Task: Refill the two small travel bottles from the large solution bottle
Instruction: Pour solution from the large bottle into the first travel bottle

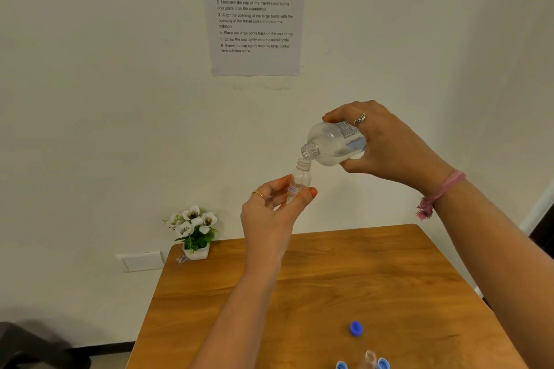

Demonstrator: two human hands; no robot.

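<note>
My right hand (386, 144) grips the large clear solution bottle (331, 144), tipped with its open neck pointing down and left. The neck sits just above the mouth of a small clear travel bottle (300, 178), held upright in the fingers of my left hand (274, 213). Both are raised well above the wooden table (329, 287). A second small uncapped bottle (370, 359) stands at the table's near edge, cut off by the frame. A dark blue cap (356, 328) lies beside it, and two lighter blue caps (341, 365) (383, 363) flank it.
A small white pot of artificial white flowers (195, 234) stands at the table's far left corner. A printed instruction sheet (254, 12) hangs on the white wall behind. A wall socket plate (142, 260) is left of the table.
</note>
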